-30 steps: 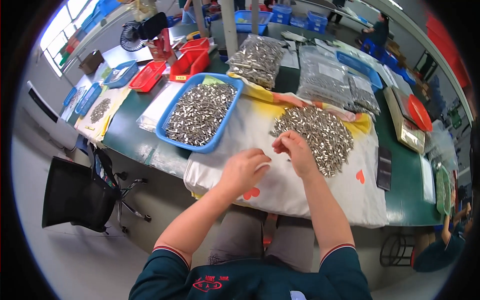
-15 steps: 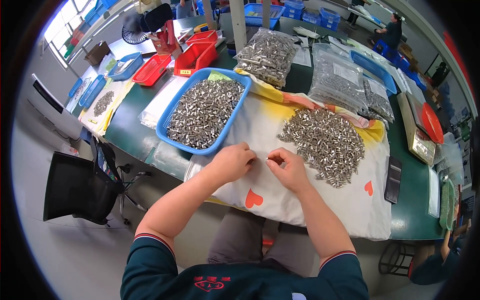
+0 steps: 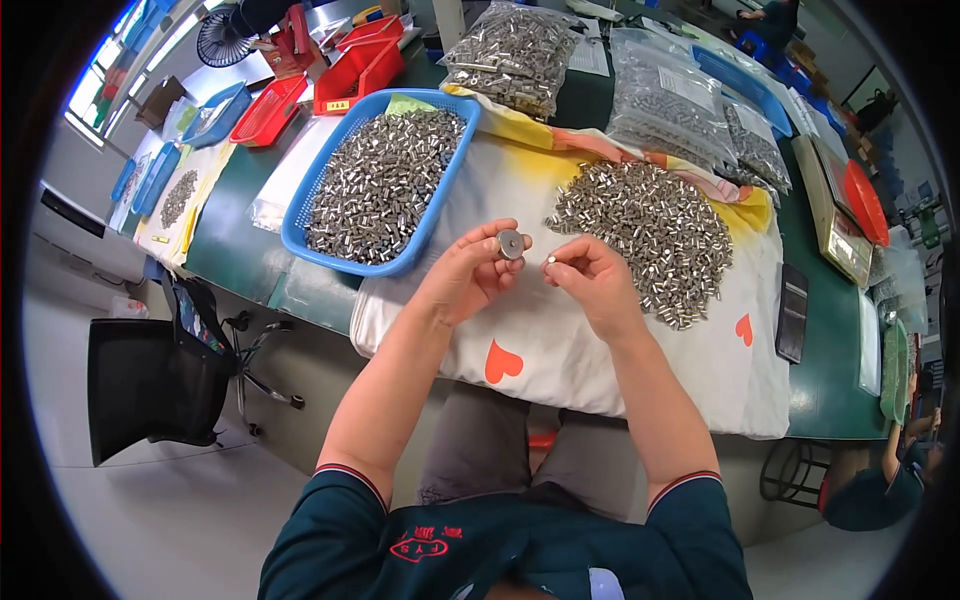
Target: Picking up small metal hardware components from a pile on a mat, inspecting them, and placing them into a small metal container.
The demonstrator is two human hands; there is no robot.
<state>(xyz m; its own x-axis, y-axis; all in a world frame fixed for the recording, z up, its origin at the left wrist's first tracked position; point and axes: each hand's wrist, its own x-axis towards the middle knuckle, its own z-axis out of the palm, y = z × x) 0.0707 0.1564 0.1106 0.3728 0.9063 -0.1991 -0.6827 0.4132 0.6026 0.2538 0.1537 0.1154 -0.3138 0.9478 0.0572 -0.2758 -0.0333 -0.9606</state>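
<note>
Over the desk's near edge, above the white cloth [image 3: 560,330]: both hands meet, working in the air.
Left hand [image 3: 468,275]: grip pinched on a small round metal disc [image 3: 511,244], flat face turned up toward the camera, centre hole visible.
Right hand [image 3: 592,280]: grip closed fingertip to thumb on a tiny metal pin [image 3: 552,261], just beside the disc, not touching it as far as I can tell.
Loose pile [image 3: 645,230]: short metal pins heaped on the cloth toward the desk's far right, close behind the right hand.
Blue basket [image 3: 440,215]: on the desk's left half, full of similar metal pieces, near the left hand.
Clear bags [image 3: 515,55]: packed with the same parts, along the far edge.
Red trays [image 3: 355,65]: far left corner, well apart from the hands.
Step in hand (judgement): looks like pin goes to the disc's hole.
How to do it well: hold the disc level and still, hole facing the pin; line the pin up square before pushing, don't force it tilted.
Grip advice: hold the pin near its rear so the tip stays visible.
Risk: part this small drops easily; work low over the cloth so it lands there, not on the floor.
</note>
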